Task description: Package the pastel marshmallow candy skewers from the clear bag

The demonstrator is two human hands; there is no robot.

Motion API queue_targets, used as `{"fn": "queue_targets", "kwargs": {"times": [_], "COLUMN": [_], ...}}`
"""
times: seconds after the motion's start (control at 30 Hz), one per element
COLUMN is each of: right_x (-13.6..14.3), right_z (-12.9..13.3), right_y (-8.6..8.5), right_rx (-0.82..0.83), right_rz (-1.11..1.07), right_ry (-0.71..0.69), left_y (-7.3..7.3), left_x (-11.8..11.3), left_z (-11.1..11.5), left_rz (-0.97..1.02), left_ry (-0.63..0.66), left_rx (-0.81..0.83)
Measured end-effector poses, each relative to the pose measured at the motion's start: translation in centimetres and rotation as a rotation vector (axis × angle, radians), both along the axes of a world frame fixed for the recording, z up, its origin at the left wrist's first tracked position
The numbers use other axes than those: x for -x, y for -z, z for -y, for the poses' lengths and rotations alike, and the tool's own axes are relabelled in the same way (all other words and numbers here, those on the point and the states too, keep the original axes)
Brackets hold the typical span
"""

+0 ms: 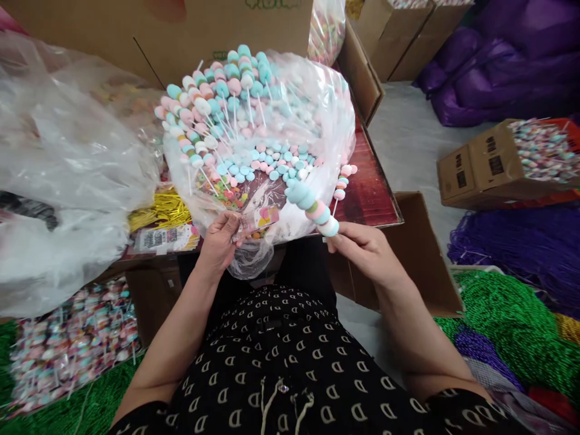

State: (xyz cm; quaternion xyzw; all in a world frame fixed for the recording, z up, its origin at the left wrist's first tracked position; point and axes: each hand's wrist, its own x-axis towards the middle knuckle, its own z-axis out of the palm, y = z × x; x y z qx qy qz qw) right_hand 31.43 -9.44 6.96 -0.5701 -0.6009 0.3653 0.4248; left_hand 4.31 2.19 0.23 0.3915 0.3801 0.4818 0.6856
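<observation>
My left hand pinches a small clear printed plastic bag near the table's front edge. In my right hand, closed at its lower end, is a candy skewer of blue, pink, green and white pieces, tilted up to the left. The fingers hide its stick. A large clear plastic bag lies spread open beyond both hands. It holds a pile of similar candy skewers, loose blue, pink and white candies and gummy rings. Another skewer lies right of the bag.
Yellow twist ties and a stack of printed bags lie on the red table at left. A cardboard box stands behind. Wrapped skewers fill a container lower left. Boxes and green beads are on the right.
</observation>
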Motion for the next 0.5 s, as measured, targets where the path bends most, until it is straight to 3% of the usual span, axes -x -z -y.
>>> {"fn": "queue_targets", "kwargs": {"times": [0.5], "right_x": [-3.3], "right_z": [1.2], "right_y": [0.4], "right_rx": [-0.053], "right_rz": [0.378], "right_ry": [-0.120], "left_y": [-0.2], "left_x": [0.1], "left_z": [-0.5], "left_rz": [-0.217], "left_ry": [0.076], "left_rx": [-0.111]}}
